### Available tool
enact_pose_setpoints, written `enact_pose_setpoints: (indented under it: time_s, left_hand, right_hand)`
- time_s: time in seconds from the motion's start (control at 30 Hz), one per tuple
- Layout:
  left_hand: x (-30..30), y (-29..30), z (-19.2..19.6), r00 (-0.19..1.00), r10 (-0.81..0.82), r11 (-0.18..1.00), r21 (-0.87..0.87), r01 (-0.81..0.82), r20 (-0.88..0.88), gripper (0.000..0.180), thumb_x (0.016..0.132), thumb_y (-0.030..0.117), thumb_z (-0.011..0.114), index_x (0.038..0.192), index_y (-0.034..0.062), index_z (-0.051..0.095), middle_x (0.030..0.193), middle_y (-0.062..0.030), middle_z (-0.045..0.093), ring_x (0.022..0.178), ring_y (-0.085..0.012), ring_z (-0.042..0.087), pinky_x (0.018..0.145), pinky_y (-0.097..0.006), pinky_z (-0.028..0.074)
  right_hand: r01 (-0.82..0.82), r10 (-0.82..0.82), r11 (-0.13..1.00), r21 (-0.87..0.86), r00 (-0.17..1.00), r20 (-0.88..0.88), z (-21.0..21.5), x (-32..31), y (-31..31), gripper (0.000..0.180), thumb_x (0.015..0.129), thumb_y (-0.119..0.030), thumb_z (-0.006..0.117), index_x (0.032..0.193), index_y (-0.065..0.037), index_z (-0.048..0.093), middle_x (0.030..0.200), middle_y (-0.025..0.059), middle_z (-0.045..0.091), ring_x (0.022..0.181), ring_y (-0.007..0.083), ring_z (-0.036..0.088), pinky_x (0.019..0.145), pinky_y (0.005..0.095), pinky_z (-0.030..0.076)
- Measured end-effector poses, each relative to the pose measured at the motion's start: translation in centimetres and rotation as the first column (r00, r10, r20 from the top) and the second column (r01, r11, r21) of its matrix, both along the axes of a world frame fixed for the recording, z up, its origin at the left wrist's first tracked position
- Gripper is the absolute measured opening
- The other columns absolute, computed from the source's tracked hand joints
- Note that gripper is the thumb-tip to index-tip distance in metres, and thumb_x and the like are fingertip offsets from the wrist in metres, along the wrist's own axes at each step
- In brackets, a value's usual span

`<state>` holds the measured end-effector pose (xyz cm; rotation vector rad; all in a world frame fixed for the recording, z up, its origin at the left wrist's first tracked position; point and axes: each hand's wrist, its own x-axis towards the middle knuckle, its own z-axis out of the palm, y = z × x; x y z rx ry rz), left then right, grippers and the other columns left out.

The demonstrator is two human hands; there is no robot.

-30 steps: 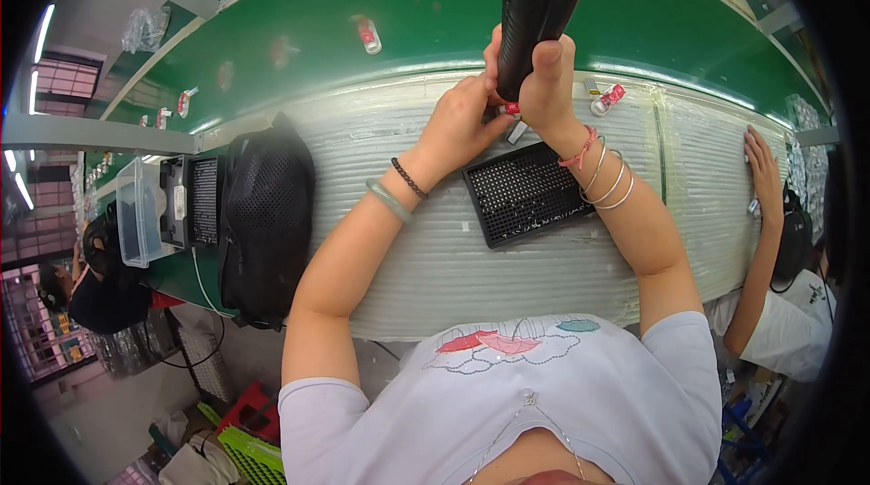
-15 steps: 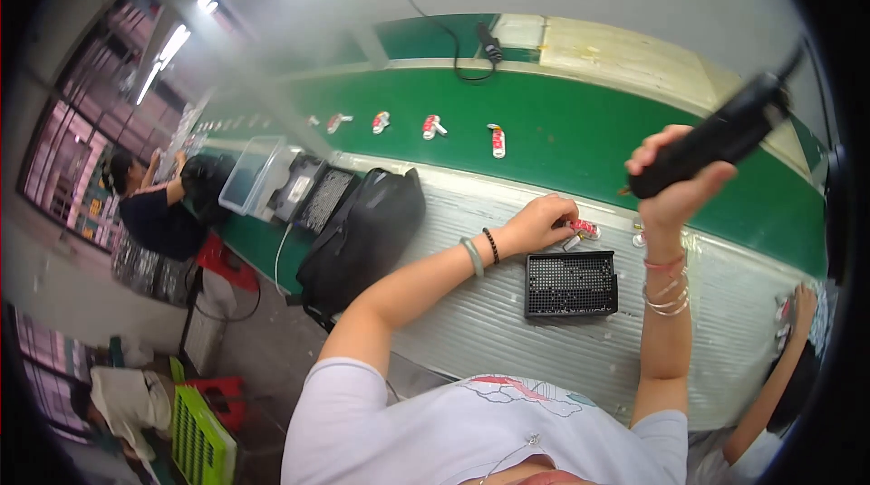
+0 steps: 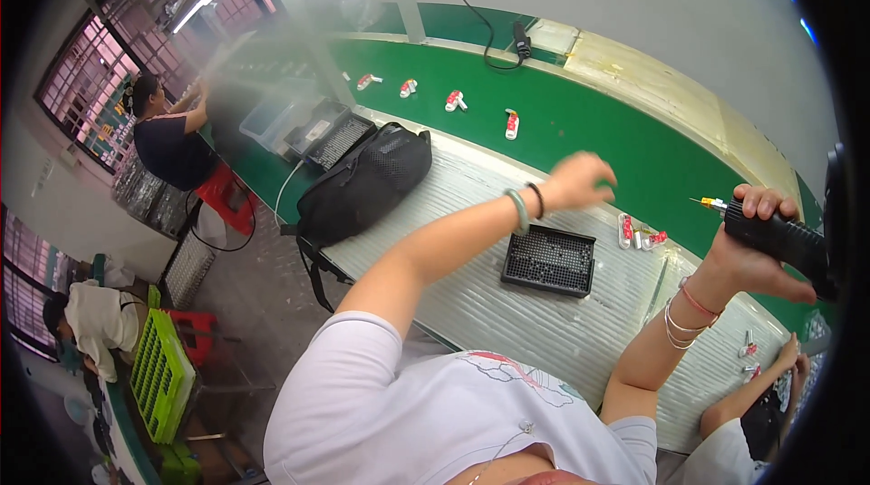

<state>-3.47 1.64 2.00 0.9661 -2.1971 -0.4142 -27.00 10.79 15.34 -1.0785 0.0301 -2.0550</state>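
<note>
My right hand (image 3: 757,254) is raised at the right, closed around a black electric screwdriver (image 3: 784,238) whose tip points left. My left hand (image 3: 584,181) reaches out over the green conveyor belt (image 3: 580,127), blurred, fingers curled; whether it holds anything is unclear. Below it a black tray of small screws (image 3: 550,260) lies on the ribbed white bench (image 3: 471,304). Small red-and-white parts (image 3: 637,233) rest at the bench edge between my hands.
A black backpack (image 3: 362,184) lies on the bench at left, beside dark trays and a clear box (image 3: 281,122). More red-and-white parts (image 3: 456,101) ride the belt. Another person's arm (image 3: 752,394) rests at lower right. People sit at far left; green crate (image 3: 161,374) on the floor.
My view swung left. The right hand with the screwdriver lifted away to the right, and my left hand moved off the red-and-white part toward the belt.
</note>
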Motion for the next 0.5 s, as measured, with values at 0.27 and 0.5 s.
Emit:
enact_pose_setpoints:
  time_s: [0.27, 0.5]
  left_hand:
    - [11.2, -7.1, -4.1, 0.553, 0.808, 0.579, -0.099, -0.809, 0.205, 0.032, 0.074, 0.020, 0.067, 0.098, 0.0025, 0.053, 0.091, -0.0185, 0.060, 0.087, -0.0342, 0.059, 0.073, -0.043, 0.051]
    - [13.8, -6.7, -6.2, 0.778, 0.628, 0.771, -0.136, -0.622, 0.002, 0.013, 0.076, 0.004, 0.056, 0.088, 0.0004, 0.054, 0.082, -0.0184, 0.062, 0.081, -0.0337, 0.060, 0.075, -0.040, 0.050]
  right_hand:
    - [-0.084, 0.084, 0.996, -0.007, 0.996, 0.010, 0.2, 1.8, 0.0, 0.108, 0.046, -0.098, 0.030, 0.085, 0.001, 0.048, 0.072, 0.0092, 0.040, 0.066, 0.0193, 0.040, 0.079, 0.0375, 0.036]
    - [-0.146, 0.186, 0.967, 0.208, 0.965, -0.184, 0.3, 6.2, 0.2, 0.096, 0.057, -0.090, 0.036, 0.089, 0.000, 0.048, 0.073, 0.0084, 0.040, 0.068, 0.0186, 0.042, 0.076, 0.0368, 0.041]
